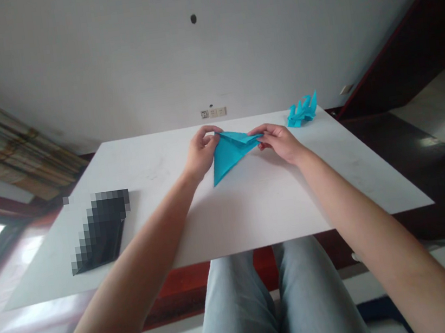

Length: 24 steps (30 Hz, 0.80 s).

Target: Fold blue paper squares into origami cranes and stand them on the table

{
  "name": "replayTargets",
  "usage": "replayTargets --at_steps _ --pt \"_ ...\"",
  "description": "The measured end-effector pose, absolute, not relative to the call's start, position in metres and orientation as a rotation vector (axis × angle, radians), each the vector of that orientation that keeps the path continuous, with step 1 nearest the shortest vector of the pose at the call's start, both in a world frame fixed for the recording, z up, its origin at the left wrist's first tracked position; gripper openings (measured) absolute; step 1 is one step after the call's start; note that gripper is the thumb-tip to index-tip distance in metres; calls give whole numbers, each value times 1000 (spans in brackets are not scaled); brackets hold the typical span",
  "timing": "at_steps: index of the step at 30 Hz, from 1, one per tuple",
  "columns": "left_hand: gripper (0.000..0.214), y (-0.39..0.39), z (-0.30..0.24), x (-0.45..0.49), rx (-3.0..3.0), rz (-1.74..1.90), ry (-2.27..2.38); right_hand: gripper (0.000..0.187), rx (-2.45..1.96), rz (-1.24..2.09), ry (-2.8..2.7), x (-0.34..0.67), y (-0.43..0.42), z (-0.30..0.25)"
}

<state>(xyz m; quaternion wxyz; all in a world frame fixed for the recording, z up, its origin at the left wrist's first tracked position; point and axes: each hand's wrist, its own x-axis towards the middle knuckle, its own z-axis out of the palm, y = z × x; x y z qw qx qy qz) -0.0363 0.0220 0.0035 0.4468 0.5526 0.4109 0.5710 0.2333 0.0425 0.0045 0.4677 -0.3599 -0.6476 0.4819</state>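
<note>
Head view: blue paper (226, 159) mid-fold, I judge, at 12 o'clock over the worktop (253, 214).
My left hand (201, 154) pinches its 11 o'clock corner, my right hand (280, 142) its 2 o'clock end; the next move seems to call for aligned edges.

A white table (246, 223) is spreading across the middle of the frame, faint grey smudges (155, 171) marking its top. Toward the lower left, a dark oblong object (104, 234) is lying, too blocked-out for me to name. Near the table's upper-right corner, a folded blue paper piece (303, 116) is standing, several points sticking up.
</note>
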Motion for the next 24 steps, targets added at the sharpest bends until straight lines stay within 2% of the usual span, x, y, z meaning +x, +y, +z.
replayTargets --at_steps 1,3,10,14,19,24 --pt "3 22 4 -36 1380 1425 1048 29 -886 1181 -1583 234 42 5" --pt "11 23 5 -36 1407 1440 1115 27 -895 1193 -1564 235 42 7" --pt "21 22 4 -38 1490 1422 1187 51 -973 1077 -1662 235 40 8" --pt "46 17 5 -36 1479 1321 1129 60 -978 1146 -1689 230 39 7" --pt "42 7 5 -28 1567 1061 1068 58 -997 1269 -1808 227 33 7" --pt "48 2 5 -24 1696 1065 1150 56 -984 1315 -1911 222 25 11"
